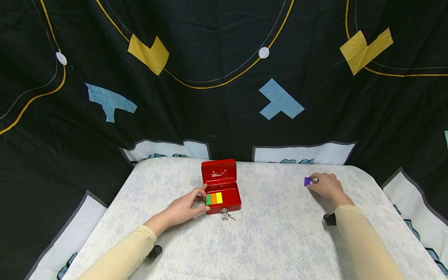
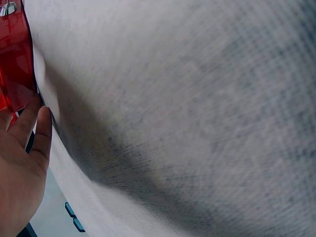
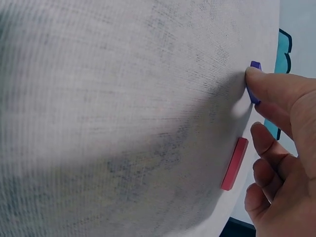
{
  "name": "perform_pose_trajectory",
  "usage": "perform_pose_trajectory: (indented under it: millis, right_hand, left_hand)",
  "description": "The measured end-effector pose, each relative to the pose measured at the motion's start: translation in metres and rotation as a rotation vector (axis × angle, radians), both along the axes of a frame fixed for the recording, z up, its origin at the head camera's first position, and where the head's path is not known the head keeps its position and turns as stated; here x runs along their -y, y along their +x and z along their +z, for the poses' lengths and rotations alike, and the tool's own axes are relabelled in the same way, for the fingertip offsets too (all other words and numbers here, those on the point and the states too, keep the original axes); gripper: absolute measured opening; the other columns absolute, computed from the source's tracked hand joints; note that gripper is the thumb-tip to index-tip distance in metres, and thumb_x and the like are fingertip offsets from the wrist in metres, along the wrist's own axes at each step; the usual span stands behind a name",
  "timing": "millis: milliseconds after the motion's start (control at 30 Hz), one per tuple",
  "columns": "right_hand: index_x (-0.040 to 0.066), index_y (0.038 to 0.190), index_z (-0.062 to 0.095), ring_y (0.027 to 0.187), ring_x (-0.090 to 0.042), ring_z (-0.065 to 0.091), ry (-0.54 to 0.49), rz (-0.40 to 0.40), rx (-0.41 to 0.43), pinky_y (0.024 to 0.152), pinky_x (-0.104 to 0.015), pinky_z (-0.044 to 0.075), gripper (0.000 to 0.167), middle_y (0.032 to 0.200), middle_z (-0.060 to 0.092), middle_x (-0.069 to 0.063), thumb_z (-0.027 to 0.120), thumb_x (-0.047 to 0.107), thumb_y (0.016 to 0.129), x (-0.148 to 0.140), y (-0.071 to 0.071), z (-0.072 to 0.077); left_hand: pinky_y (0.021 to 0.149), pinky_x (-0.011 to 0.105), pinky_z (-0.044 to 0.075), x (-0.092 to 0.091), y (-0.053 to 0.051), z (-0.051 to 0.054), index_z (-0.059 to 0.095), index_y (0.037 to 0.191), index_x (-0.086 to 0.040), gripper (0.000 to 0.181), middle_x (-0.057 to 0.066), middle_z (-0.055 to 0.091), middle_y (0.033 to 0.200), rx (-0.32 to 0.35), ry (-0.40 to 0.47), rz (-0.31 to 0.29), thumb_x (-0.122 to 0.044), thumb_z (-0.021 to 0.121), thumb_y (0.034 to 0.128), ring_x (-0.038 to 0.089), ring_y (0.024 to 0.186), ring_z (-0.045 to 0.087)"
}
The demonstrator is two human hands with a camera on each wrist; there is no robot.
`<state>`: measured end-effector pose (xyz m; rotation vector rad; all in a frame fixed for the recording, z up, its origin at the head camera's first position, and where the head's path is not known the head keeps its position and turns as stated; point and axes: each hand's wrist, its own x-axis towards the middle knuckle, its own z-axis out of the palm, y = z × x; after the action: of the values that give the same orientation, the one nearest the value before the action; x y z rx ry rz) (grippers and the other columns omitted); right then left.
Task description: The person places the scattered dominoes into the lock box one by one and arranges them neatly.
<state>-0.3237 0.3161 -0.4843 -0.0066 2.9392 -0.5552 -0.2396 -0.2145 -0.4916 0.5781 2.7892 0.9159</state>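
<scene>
Two cream-coloured sleeves (image 1: 364,241) come nearest to the camera, entering from the lower left and the lower right of the head view. At the centre, a red metal box (image 1: 231,197) stands on the pale table (image 1: 273,221) with its lid (image 1: 218,170) raised. Inside it, at its left part, a green block (image 1: 208,200), an orange block (image 1: 214,198) and a yellow block (image 1: 219,198) lie side by side. Before the box's front wall is a silver lock (image 1: 224,213) with a key (image 1: 231,217).

The left hand (image 1: 182,207) is spread at the box's left side, its thumb by the front corner and its forefinger by the rear one; how firmly it presses, I cannot tell. Right of centre, the right hand (image 1: 327,185) pinches a purple block (image 1: 307,181) between thumb and forefinger. In the lower right of the right wrist view, a red block (image 3: 234,164) lies on the table near the other fingers, which are loosely bent. Dark cloth (image 1: 217,112) fills the upper frame.
</scene>
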Motion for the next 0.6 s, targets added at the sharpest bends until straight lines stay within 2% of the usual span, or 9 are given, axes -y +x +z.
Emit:
perform_pose_trajectory:
  millis: [300,467,600]
  right_hand:
    - [0.001,0.131,0.063,0.106,-0.040,0.045,-0.087,-0.018,-0.004,0.082,-0.053,0.043,0.058,0.114,0.063,-0.023,0.076,0.038,0.089,0.002,0.005,0.001]
    - [0.000,0.131,0.063,0.103,-0.037,0.047,-0.129,-0.007,-0.016,0.079,-0.049,0.044,0.057,0.113,0.062,-0.023,0.077,0.035,0.089,0.005,0.010,0.000]
    - [-0.001,0.133,0.061,0.100,-0.035,0.052,-0.170,0.012,-0.010,0.081,-0.048,0.047,0.057,0.117,0.061,-0.024,0.076,0.033,0.090,0.007,0.011,-0.003]
  left_hand:
    - [0.094,0.047,0.047,-0.001,0.000,0.000,0.052,0.121,-0.028,0.041,-0.011,0.032,0.165,0.001,-0.003,0.001,-0.053,0.070,0.0941,0.013,0.127,0.056]
    - [0.094,0.047,0.046,-0.001,0.001,0.001,0.052,0.121,-0.028,0.041,-0.011,0.032,0.165,0.009,0.000,0.007,-0.052,0.070,0.0939,0.013,0.126,0.056]
    - [0.095,0.047,0.046,-0.001,0.001,0.001,0.052,0.121,-0.028,0.040,-0.012,0.032,0.165,0.014,-0.004,0.011,-0.052,0.070,0.0942,0.011,0.127,0.056]
